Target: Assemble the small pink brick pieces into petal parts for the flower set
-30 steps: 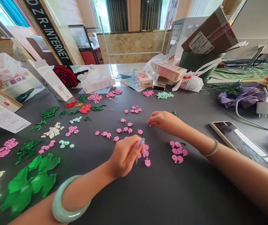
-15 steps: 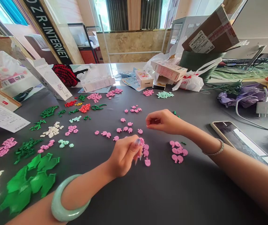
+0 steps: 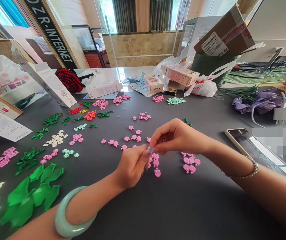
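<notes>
Pale green is the bangle [image 3: 63, 216] on your left wrist, nearest in this view, and green sheets [image 3: 20, 210] lie to the left of it on the black table [image 3: 133, 213]. A little farther, your left hand [image 3: 131, 165] is closed, thumb pressed to the forefinger in a narrow pinch. I judge that it holds one pink piece, but the fingers hide most of it. Your right hand [image 3: 178, 136] comes from the other side, its thumb and forefinger bent close together, the tips touching those of the left. What is between these tips, I cannot tell.

Just beyond and beside the left fingertips lie pink pieces [image 3: 157, 173], with another pink group [image 3: 192, 170] below the right wrist. The step in hand looks like a fine fitting or turning between both hands; it calls for a steady left pinch and a light, well-aligned right one. The phone [image 3: 241, 141] rests to the right. Farther away are a mint pile [image 3: 176, 101] and then a small box [image 3: 154, 85].
</notes>
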`<state>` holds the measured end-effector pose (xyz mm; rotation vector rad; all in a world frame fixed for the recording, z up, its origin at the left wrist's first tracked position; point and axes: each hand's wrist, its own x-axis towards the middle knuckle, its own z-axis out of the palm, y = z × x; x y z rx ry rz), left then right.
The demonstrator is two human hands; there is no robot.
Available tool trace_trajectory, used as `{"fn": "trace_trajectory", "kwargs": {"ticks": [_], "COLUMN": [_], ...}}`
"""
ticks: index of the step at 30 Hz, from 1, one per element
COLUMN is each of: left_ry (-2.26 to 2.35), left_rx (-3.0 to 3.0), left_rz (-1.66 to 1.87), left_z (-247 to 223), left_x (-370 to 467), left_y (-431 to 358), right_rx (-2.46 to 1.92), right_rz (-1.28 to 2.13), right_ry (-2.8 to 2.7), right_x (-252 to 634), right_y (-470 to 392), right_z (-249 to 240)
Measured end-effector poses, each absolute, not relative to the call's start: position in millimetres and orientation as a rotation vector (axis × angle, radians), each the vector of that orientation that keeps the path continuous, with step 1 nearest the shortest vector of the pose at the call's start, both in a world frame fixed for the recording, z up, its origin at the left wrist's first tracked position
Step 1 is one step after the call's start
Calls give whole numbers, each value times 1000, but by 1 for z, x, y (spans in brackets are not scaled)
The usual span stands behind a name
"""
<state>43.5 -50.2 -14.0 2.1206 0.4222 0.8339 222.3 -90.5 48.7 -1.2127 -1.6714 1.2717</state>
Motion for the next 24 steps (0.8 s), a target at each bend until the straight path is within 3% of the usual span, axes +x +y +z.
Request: {"fn": "trace_trajectory", "kwargs": {"ticks": [13,24], "left_ry": [254,173], "left_rx": [2697,2765], "left_rz": [1253,1326], "left_z": [-16,-20], "left_x": [45,46], "left_y": [-48,-49], "right_rx": [-1331,-1219], "right_rz": [905,388], "right_ry": [-2016,-2384], "right_x": [222,218], "right_y": [-99,-109], "right_z": [56,58]}}
